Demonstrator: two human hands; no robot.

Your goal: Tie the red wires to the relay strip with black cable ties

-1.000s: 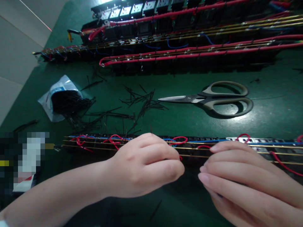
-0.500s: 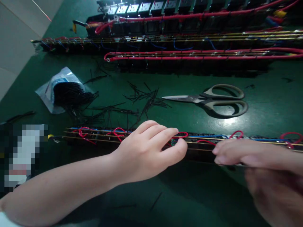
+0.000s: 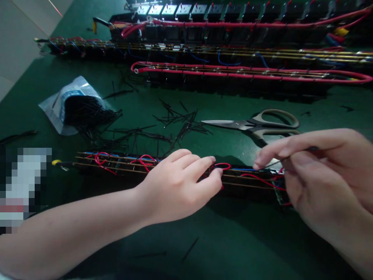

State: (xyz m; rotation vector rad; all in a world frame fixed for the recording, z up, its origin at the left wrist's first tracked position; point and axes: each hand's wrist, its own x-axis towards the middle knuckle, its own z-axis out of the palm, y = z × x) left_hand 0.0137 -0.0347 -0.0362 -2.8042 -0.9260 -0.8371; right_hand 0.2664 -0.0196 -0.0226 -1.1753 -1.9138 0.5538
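Observation:
A long black strip of wired parts (image 3: 250, 182), with brass-coloured rods, blue wire and red wire loops, lies across the table before me. My left hand (image 3: 180, 184) rests over its middle, fingers curled around it, thumb and index finger close together near a red wire loop (image 3: 223, 166). Over the strip's right part, my right hand (image 3: 323, 175) is raised, its fingertips pinched on a thin black cable tie (image 3: 274, 165). The right hand hides the strip's right end and part of the scissors' lower handle.
Scissors (image 3: 250, 123) lie behind the strip. Loose black cable ties (image 3: 183, 120) are scattered beside an open plastic bag (image 3: 62, 116) of more ties. At the back are long assemblies with a red cable loop (image 3: 233, 73) and brass rods (image 3: 279, 52). Two loose ties (image 3: 190, 249) lie in front.
My right hand has come up off the strip and turned, now pinching a cable tie. My left thumb and index finger have drawn closer together. The view has shifted slightly.

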